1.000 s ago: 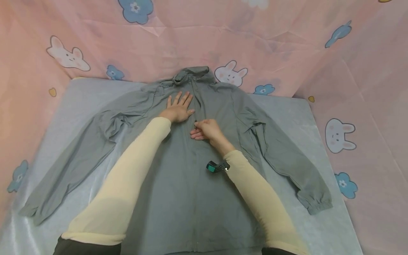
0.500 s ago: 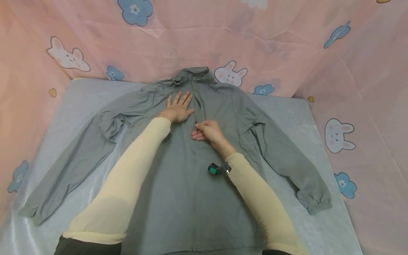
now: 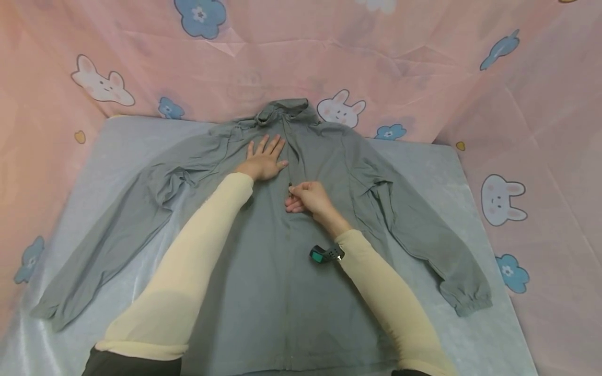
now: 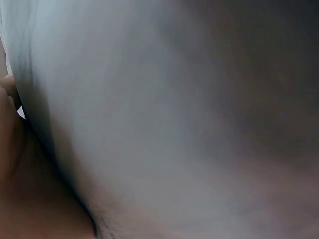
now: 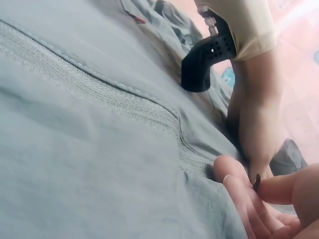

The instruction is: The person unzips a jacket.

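A grey-green jacket (image 3: 254,271) lies spread front up, its collar at the far end. On its upper chest my left hand (image 3: 262,163) rests flat with fingers spread, just left of the front zip (image 5: 107,94). Lower down, right on the zip line, my right hand (image 3: 310,199) pinches a small dark zip pull (image 5: 256,182) between thumb and index finger. In the right wrist view the zip tape runs diagonally up to those fingertips. Blurred grey cloth fills most of the left wrist view, with part of a hand at its left edge.
The jacket lies on a table with a pale, shiny cover (image 3: 432,167). Its two sleeves (image 3: 423,240) stretch out to the sides. A pink patterned curtain (image 3: 301,57) hangs behind and along both sides. A black band with a small camera (image 3: 326,254) hangs at the right wrist.
My right hand has slid a short way down the zip line toward the hem, with the zip pull in its fingers. The left hand stays in place on the chest.
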The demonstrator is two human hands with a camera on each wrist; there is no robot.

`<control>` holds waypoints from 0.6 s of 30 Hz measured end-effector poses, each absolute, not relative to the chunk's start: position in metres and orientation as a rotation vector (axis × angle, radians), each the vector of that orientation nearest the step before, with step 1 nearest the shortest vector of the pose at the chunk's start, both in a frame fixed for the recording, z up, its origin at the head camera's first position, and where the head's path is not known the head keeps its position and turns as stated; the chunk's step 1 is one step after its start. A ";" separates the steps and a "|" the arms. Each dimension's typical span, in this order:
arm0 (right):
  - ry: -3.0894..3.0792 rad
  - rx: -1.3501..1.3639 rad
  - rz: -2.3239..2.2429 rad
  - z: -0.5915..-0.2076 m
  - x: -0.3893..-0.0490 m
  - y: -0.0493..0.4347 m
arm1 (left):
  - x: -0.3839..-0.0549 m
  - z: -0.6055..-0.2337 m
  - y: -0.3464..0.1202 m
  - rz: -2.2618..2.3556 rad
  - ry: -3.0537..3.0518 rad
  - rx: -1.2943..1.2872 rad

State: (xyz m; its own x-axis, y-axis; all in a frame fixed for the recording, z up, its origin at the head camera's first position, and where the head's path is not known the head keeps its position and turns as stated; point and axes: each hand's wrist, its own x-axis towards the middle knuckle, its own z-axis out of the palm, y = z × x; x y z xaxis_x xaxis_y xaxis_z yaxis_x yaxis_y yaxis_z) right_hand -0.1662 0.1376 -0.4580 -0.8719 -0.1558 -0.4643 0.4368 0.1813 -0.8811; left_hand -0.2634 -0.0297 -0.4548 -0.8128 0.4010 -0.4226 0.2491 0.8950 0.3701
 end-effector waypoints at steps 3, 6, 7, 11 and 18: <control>2.028 0.258 -1.715 -0.457 -0.164 0.137 | -0.261 -0.452 -0.031 0.428 2.563 0.492; 2.041 0.251 -1.708 -0.456 -0.161 0.137 | -0.260 -0.450 -0.032 0.433 2.568 0.497; 2.045 0.248 -1.706 -0.456 -0.161 0.137 | -0.261 -0.452 -0.031 0.426 2.565 0.490; 2.057 0.245 -1.687 -0.455 -0.157 0.136 | -0.267 -0.458 -0.030 0.392 2.556 0.467; 2.078 0.225 -1.665 -0.452 -0.152 0.136 | -0.268 -0.461 -0.028 0.378 2.549 0.449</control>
